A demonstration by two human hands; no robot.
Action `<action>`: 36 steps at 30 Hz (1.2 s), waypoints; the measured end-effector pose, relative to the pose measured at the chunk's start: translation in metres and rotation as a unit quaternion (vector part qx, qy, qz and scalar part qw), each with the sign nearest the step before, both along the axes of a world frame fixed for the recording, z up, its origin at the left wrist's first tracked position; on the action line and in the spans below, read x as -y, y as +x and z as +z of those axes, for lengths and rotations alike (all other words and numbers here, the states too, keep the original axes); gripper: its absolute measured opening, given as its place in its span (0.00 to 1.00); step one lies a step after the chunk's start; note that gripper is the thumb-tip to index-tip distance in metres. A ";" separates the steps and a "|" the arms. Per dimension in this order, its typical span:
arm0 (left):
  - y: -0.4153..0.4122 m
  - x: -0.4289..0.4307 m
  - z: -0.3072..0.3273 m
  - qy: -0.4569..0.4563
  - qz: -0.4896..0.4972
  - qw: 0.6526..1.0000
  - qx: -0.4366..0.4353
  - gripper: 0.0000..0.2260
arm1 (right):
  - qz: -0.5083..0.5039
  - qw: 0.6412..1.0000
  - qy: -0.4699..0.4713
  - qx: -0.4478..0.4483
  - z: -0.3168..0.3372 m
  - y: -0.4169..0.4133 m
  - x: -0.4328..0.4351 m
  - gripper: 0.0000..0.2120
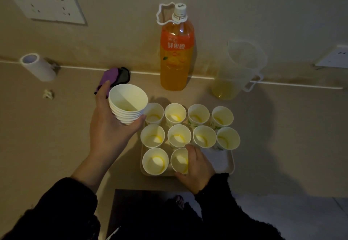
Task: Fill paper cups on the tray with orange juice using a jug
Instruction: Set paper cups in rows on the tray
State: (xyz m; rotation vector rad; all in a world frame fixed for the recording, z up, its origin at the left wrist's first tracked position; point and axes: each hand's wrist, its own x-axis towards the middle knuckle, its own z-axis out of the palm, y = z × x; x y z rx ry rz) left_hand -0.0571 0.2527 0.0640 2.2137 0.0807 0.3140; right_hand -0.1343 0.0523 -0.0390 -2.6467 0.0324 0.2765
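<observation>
Gripping a nested stack of white paper cups (128, 106) in the left hand (111, 127), a person curls the fingers of the right hand (198, 166) round a single white paper cup (178, 161) in the near row of a beige rectangular tray (227, 164). Ten cups stand on the tray in rows of four, four and two, directly ahead of the right hand and just right of the left. Each shows only a thin yellow trace at its bottom; none looks filled. Bare tray shows just to the right of the right hand, suggesting room for about two more cups.

The clear plastic jug (237, 70) stands untouched on the tan surface (56, 136), well beyond the right hand, with only a shallow layer of pale juice in it. A tall, capped plastic bottle of orange juice (177, 51), nearly full, stands against the wall beyond both hands.

By this evidence the work is at the laying-out stage: the tray is almost stocked, and all the pouring remains. The jug will likely need topping up from the bottle first.
</observation>
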 end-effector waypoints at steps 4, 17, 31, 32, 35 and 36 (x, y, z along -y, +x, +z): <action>0.000 0.001 -0.001 -0.006 -0.005 1.000 0.004 0.45 | -0.014 1.000 -0.006 0.016 -0.004 -0.003 -0.001 0.45; 0.004 0.009 0.005 0.002 -0.024 1.000 -0.002 0.45 | -0.032 0.999 0.026 0.014 0.021 -0.005 0.015 0.42; -0.012 0.065 0.010 0.125 -0.236 0.964 -0.010 0.33 | -0.098 0.960 0.245 0.093 0.135 0.042 0.013 0.49; -0.011 0.065 0.009 0.136 -0.243 0.960 -0.007 0.32 | -0.091 0.962 0.241 0.092 0.137 0.042 0.013 0.49; -0.009 0.064 0.004 0.177 -0.255 0.951 0.004 0.31 | -0.080 0.965 0.227 0.104 0.136 0.040 0.014 0.48; -0.009 0.064 0.004 0.185 -0.259 0.948 0.002 0.31 | -0.081 0.965 0.225 0.108 0.136 0.039 0.014 0.48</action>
